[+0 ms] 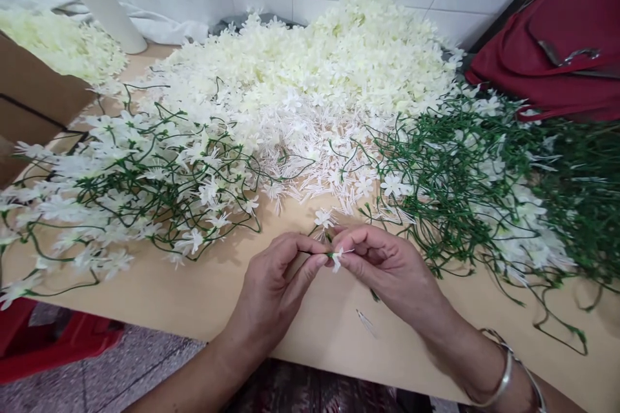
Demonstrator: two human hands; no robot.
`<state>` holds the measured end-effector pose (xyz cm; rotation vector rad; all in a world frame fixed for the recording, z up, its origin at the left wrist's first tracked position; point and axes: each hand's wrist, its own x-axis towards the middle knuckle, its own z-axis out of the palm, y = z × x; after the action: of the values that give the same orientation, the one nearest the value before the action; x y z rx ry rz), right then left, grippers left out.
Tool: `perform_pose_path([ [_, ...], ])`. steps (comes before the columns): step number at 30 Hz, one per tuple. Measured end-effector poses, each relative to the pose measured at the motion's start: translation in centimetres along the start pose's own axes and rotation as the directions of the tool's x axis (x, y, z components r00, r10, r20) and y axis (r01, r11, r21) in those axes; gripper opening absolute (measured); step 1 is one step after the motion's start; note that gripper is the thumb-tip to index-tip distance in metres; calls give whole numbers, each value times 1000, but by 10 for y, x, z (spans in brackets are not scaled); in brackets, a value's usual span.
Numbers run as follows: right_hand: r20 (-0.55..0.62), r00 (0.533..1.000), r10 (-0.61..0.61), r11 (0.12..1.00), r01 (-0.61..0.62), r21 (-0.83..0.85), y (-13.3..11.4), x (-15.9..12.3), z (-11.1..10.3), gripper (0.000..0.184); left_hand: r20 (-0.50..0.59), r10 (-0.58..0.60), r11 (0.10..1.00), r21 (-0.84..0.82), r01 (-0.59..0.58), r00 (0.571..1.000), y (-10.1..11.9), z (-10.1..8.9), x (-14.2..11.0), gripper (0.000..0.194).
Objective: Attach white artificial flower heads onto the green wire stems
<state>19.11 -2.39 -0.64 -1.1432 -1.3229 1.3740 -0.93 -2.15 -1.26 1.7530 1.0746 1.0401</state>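
My left hand (274, 281) is closed in a pinch on the end of a thin green artificial stem. Right beside its fingertips, a small white artificial flower (337, 261) sits at the stem's tip. The thumb and fingers of my right hand (397, 271) pinch that flower, with a thin white stamen sticking out between them. Both hands meet just above the table (329, 329). Another white flower (323, 218) lies right behind the fingertips. In front of my right hand are a few loose white stamens (365, 322).
A large heap of white petals (349, 58) lies against the tiled wall. Flowered green stems (145, 181) pile up at left, bare green stems (445, 174) at right. White stamens (310, 135) scatter between. A red bag (557, 51), cardboard box (39, 90) and pale pole (104, 0) flank them.
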Motion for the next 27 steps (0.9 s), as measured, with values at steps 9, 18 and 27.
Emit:
perform_pose_path([
  [9,102,995,20,997,-12,-75,-1,1,-7,11,70,99,990,89,-105,993,2,-4,2,6],
  [18,141,989,-39,996,49,-71,-3,2,-9,11,155,68,989,119,-87,986,2,-8,1,11],
  [27,159,987,-23,994,40,-105,-10,5,-10,13,224,18,994,101,-42,974,2,-9,3,15],
])
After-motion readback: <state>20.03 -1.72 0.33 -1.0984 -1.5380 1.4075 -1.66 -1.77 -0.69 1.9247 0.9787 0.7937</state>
